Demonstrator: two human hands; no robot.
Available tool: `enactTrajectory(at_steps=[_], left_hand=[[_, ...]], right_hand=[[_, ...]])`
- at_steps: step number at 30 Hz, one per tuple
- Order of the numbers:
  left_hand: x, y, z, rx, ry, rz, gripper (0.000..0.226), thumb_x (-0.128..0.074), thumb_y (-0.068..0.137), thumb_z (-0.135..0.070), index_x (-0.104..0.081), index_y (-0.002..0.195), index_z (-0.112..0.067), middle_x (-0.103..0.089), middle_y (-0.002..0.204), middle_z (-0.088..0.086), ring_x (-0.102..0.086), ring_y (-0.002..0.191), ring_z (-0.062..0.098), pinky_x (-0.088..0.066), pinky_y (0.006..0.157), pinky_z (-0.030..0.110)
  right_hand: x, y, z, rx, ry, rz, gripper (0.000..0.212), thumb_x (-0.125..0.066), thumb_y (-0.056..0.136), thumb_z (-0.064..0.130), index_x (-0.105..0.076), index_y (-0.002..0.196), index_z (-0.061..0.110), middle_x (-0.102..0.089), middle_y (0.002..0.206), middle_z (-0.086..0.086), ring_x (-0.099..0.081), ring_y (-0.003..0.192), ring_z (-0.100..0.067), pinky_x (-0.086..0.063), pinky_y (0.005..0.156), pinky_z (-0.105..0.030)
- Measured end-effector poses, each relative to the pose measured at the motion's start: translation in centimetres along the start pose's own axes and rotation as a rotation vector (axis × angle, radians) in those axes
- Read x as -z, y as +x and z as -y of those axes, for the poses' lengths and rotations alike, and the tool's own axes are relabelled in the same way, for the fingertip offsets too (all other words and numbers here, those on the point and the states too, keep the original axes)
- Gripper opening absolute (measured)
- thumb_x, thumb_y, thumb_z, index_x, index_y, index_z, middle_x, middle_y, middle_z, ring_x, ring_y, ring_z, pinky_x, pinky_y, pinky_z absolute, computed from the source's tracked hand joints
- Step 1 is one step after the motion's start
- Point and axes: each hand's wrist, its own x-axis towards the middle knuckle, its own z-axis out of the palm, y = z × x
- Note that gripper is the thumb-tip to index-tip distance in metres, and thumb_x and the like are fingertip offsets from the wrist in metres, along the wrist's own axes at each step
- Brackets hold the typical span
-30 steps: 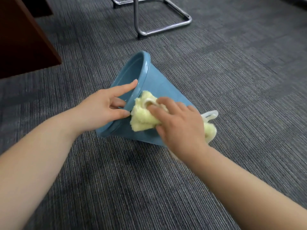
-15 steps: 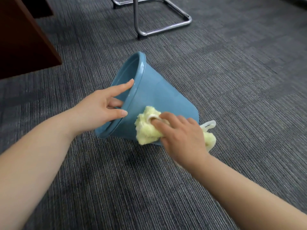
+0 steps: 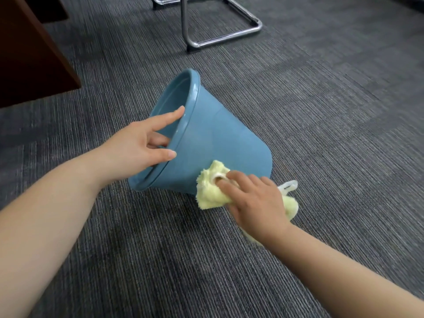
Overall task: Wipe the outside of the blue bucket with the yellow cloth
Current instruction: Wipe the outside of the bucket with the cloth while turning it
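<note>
Bucket: blue bucket (image 3: 220, 138) tipped over on its side on the grey carpet (image 3: 137, 260), mouth facing L, base to the R; the low part of the rim meets the carpet.
L hand: left hand (image 3: 137, 145) is at the near part of the rim. Thumb lies on the outer wall just below the rim, mid fingers curl inside the mouth, so the rim is pinched between them. Index finger lies straight across the mouth, tip near the rim edge.
R hand: right hand (image 3: 254, 203) is on the yellow cloth (image 3: 210, 191), fingers bent over the wad, pressing it to the bucket's lower outside wall near the base (thumb hidden, so can't tell how tight the hold is).
Cloth: bunched up; sticks out past the fingertips toward the rim, and more shows behind the hand and under the wrist. Front lobe touches both the bucket wall and the carpet.
Loop: white loop (image 3: 288, 186) pokes out of the cloth just R of the hand.
Bkgd: chrome chair frame (image 3: 183, 19) stands on the carpet well beyond the bucket; dark wooden furniture (image 3: 27, 65) at upper L.
</note>
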Motion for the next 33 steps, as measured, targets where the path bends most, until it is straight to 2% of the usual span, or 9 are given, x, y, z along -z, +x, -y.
enactTrajectory(at_steps=[2, 8, 14, 17, 19, 23, 27, 30, 33], left_hand=[[0.0, 0.0, 0.2, 0.007, -0.047, -0.004, 0.071, -0.058, 0.078, -0.001, -0.036, 0.101, -0.065, -0.069, 0.069, -0.028, -0.063, 0.073, -0.006, -0.049, 0.065, 0.009], [0.0, 0.0, 0.7, 0.021, -0.106, -0.025, 0.069, -0.055, 0.079, 0.001, -0.036, 0.102, -0.061, -0.07, 0.067, -0.023, -0.061, 0.065, -0.006, -0.047, 0.055, 0.009], [0.1, 0.2, 0.7, 0.032, -0.101, -0.024, 0.07, -0.057, 0.079, -0.001, -0.038, 0.1, -0.065, -0.071, 0.071, -0.023, -0.062, 0.067, -0.004, -0.048, 0.055, 0.01], [-0.1, 0.2, 0.7, 0.038, -0.109, -0.024, 0.069, -0.056, 0.079, -0.001, -0.038, 0.1, -0.064, -0.071, 0.071, -0.023, -0.063, 0.069, -0.004, -0.049, 0.056, 0.011], [-0.1, 0.1, 0.8, 0.049, -0.136, -0.043, 0.068, -0.056, 0.078, -0.001, -0.037, 0.1, -0.063, -0.071, 0.07, -0.023, -0.063, 0.069, -0.005, -0.051, 0.056, 0.012], [-0.2, 0.1, 1.2, 0.068, -0.189, -0.076, 0.067, -0.055, 0.079, -0.002, -0.033, 0.105, -0.06, -0.071, 0.071, -0.023, -0.064, 0.069, -0.004, -0.051, 0.055, 0.013], [-0.4, 0.3, 1.1, 0.076, -0.231, -0.112, 0.067, -0.055, 0.079, -0.003, -0.03, 0.11, -0.056, -0.07, 0.07, -0.023, -0.064, 0.067, -0.004, -0.049, 0.051, 0.013], [-1.0, 0.5, 1.2, 0.094, -0.275, -0.255, 0.062, -0.057, 0.078, -0.003, -0.035, 0.12, -0.044, -0.071, 0.069, -0.015, -0.063, 0.063, -0.006, -0.049, 0.051, 0.012], [-1.0, 0.6, 1.5, 0.107, -0.144, -0.498, 0.045, -0.06, 0.078, -0.007, -0.049, 0.119, -0.02, -0.065, 0.083, -0.004, -0.062, 0.063, -0.003, -0.051, 0.055, 0.017]], right_hand=[[0.0, 0.1, -1.4, -0.029, -0.018, 0.0, 0.048, -0.082, 0.048, 0.018, -0.068, 0.095, 0.018, -0.071, 0.088, -0.005, -0.062, 0.055, -0.022, -0.046, 0.05, -0.027], [0.1, 0.1, -3.1, -0.323, 0.058, 0.025, 0.04, -0.077, 0.057, 0.005, -0.065, 0.096, 0.005, -0.068, 0.088, -0.017, -0.063, 0.061, -0.035, -0.047, 0.054, -0.04], [0.0, 0.3, -0.7, -0.106, 0.088, -0.005, 0.048, -0.083, 0.043, 0.012, -0.068, 0.089, 0.01, -0.07, 0.082, -0.011, -0.063, 0.052, -0.025, -0.048, 0.049, -0.028], [0.0, 0.5, -1.4, -0.078, 0.075, 0.0, 0.05, -0.084, 0.045, 0.012, -0.068, 0.092, 0.009, -0.07, 0.084, -0.012, -0.065, 0.055, -0.026, -0.048, 0.05, -0.03], [0.0, 0.7, -2.8, -0.179, 0.091, 0.017, 0.046, -0.08, 0.054, 0.01, -0.065, 0.098, 0.007, -0.069, 0.089, -0.016, -0.065, 0.06, -0.032, -0.046, 0.051, -0.034], [-1.3, 0.6, -5.3, -0.62, 0.154, 0.125, 0.04, -0.057, 0.081, 0.022, -0.05, 0.121, 0.018, -0.055, 0.117, -0.007, -0.058, 0.089, -0.032, -0.031, 0.063, -0.029], [-2.0, 0.6, -5.3, -0.69, 0.279, 0.127, 0.032, -0.054, 0.082, 0.026, -0.053, 0.113, 0.02, -0.054, 0.112, -0.004, -0.056, 0.089, -0.028, -0.031, 0.063, -0.028], [-1.8, 0.9, -5.3, -0.701, 0.3, 0.132, 0.031, -0.054, 0.082, 0.027, -0.054, 0.112, 0.02, -0.054, 0.11, -0.004, -0.056, 0.088, -0.027, -0.031, 0.064, -0.029], [-1.6, 0.8, -5.0, -0.681, 0.291, 0.14, 0.033, -0.054, 0.082, 0.028, -0.053, 0.114, 0.022, -0.054, 0.112, -0.002, -0.057, 0.087, -0.025, -0.032, 0.063, -0.028]])
